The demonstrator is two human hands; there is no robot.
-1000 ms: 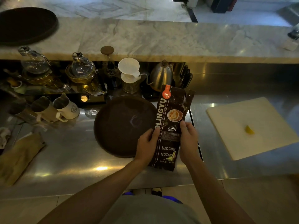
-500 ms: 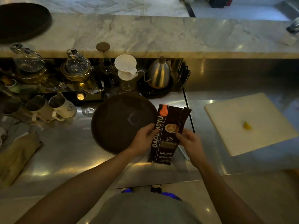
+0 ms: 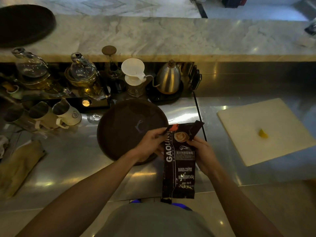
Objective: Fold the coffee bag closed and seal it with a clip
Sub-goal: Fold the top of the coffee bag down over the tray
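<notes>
A dark brown coffee bag [image 3: 179,166] with white lettering is held upright over the front edge of the steel counter. My left hand [image 3: 150,142] pinches the bag's upper left corner near the orange mark. Gripping the right side just below the top is my right hand [image 3: 202,151]. The top of the bag [image 3: 188,128] is bent over, slanting up to the right. No clip is visible.
A round dark tray [image 3: 126,129] lies just left of the bag. Kettle [image 3: 168,78], white dripper [image 3: 133,69], glass pots and cream mugs [image 3: 67,112] crowd the back left. A white cutting board [image 3: 266,129] with a yellow scrap is on the right. A tan cloth [image 3: 18,166] lies at left.
The bag has come closer to me and lower, past the counter edge. Both hands slid up from its middle to its top, and the top is now bent over.
</notes>
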